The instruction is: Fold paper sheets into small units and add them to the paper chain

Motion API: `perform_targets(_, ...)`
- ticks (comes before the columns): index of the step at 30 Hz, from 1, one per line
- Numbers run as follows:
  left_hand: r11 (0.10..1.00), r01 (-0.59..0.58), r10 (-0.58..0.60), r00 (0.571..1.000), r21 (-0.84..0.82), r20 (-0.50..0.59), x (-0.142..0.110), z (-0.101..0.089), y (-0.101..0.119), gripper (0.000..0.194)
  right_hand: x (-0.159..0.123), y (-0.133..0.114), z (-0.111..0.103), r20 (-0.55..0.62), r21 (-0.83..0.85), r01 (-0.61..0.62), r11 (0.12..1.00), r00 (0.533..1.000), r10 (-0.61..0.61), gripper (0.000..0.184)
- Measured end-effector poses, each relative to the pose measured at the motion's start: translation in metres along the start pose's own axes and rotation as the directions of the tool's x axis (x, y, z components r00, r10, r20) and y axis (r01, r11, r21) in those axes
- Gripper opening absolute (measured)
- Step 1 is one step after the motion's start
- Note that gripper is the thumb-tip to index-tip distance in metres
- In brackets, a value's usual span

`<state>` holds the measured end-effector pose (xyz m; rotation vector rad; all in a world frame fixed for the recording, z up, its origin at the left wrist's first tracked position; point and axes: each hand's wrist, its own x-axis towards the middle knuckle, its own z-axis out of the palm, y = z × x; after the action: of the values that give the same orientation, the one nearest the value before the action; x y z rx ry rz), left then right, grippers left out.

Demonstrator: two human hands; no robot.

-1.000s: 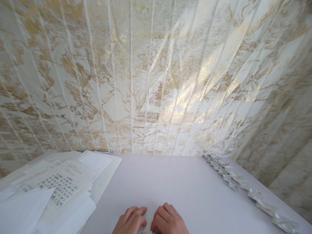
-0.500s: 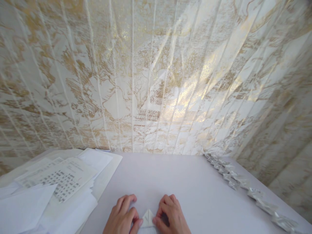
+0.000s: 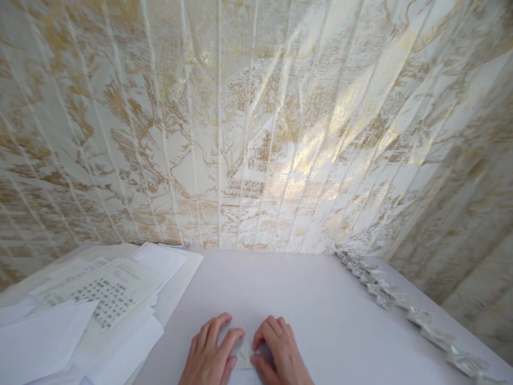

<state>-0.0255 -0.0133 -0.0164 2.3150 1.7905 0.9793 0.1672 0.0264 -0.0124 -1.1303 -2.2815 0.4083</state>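
Note:
A small folded white paper lies on the table at the bottom middle, with crease lines on its face. My left hand is at its left side, thumb and index finger curled against the paper's edge. On the opposite side, my right hand has its thumb and bent index finger at the right edge. The lower part of the paper runs out of the picture between my wrists.
Loose white papers and envelopes, one printed sheet among them, are piled on the left of the pale table. Folded silvery paper pieces line the right edge. Gold-patterned curtain hangs behind.
My left hand has shifted right and slightly up, its index finger now higher beside the paper. The paper's pointed top now looks narrower and straight-sided. My right hand has barely moved.

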Motion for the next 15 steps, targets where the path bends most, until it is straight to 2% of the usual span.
perform_targets(3, 1.0, -0.017, 0.018, 0.998, -0.012, 0.057, 0.002, -0.003, 0.003, 0.034, 0.002, -0.003, 0.0, 0.051, 0.048, 0.053, 0.997, 0.997, -0.055, 0.023)
perform_targets(9, 1.0, 0.019, -0.017, 0.994, -0.016, 0.112, 0.003, -0.006, 0.006, 0.034, 0.005, -0.02, 0.013, -0.075, 0.052, -0.118, 0.992, 0.99, 0.122, 0.024)
perform_targets(15, 0.999, 0.04, -0.037, 0.992, -0.024, 0.123, 0.003, -0.006, 0.007, 0.033, 0.004, -0.024, 0.011, -0.067, -0.008, -0.138, 0.99, 0.988, 0.137, 0.027)
